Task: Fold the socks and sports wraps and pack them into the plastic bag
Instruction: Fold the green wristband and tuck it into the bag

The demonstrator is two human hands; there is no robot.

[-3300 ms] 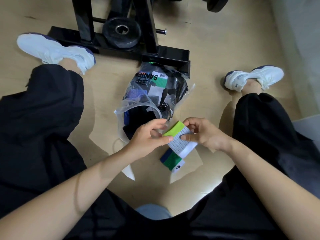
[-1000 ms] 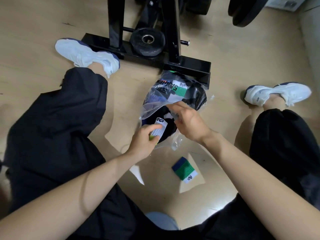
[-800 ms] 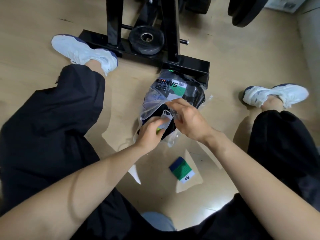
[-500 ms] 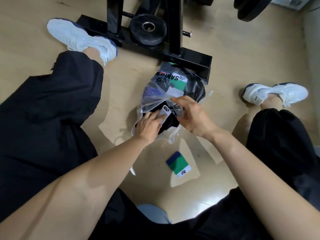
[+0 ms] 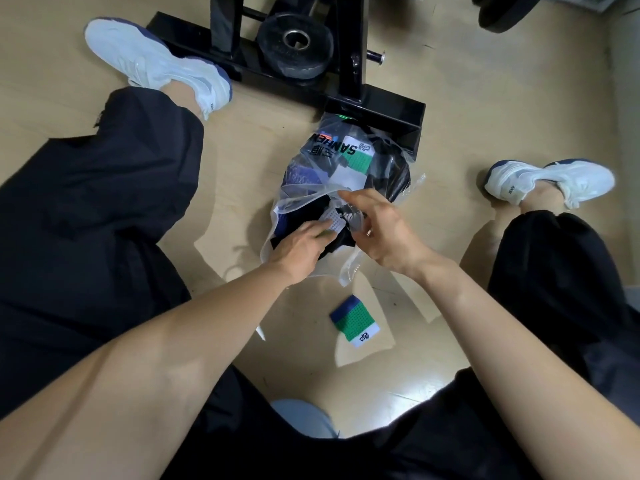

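Plastic bag (image 5: 349, 161) mouth is pinched open by the right hand (image 5: 384, 230) so the left hand (image 5: 301, 245), grip pinching a folded wrap (image 5: 330, 221), can push it inside.

Gym, weight plate (image 5: 295, 46), black rack (image 5: 349, 57)

Both hands forward, converged at centre frame.
Left hand (image 5: 298, 249) palm-down, fingers extended toward 1 o'clock; right hand (image 5: 381, 230) pinching, fingers curled toward 10 o'clock.
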